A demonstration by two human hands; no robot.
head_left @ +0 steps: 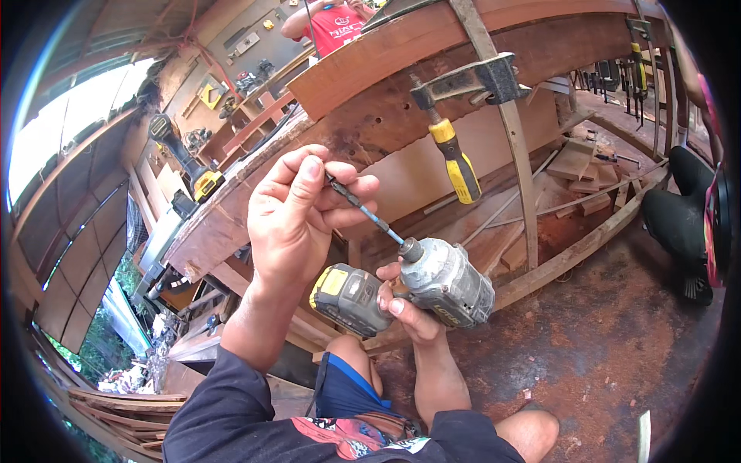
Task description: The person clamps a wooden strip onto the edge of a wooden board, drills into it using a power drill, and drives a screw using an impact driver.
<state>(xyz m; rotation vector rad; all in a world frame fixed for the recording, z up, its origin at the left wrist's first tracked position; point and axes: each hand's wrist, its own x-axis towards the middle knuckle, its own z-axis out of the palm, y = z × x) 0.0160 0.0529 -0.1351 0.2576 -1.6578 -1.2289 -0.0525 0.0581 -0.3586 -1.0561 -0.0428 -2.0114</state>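
My right hand [413,305] is wrapped round the handle of a worn grey cordless impact driver [451,285], which has a black and yellow battery [351,301] at its base. A long, slim driver bit [378,222] with blue and dark sections sticks out of the chuck, pointing up and left. Around its dark far end, the thumb and fingers of my left hand [289,212] are closed in a pinch. Whether a small screw is also between those fingertips, I cannot tell.
Ahead is a wooden bench [224,231] with a long reddish board [370,77] and a yellow-handled clamp [455,158]. Another cordless tool [181,154] stands on the left. A person in red [332,27] is behind the board; another person's dark-clothed leg [683,216] is at right. Wood offcuts [579,162] lie below.
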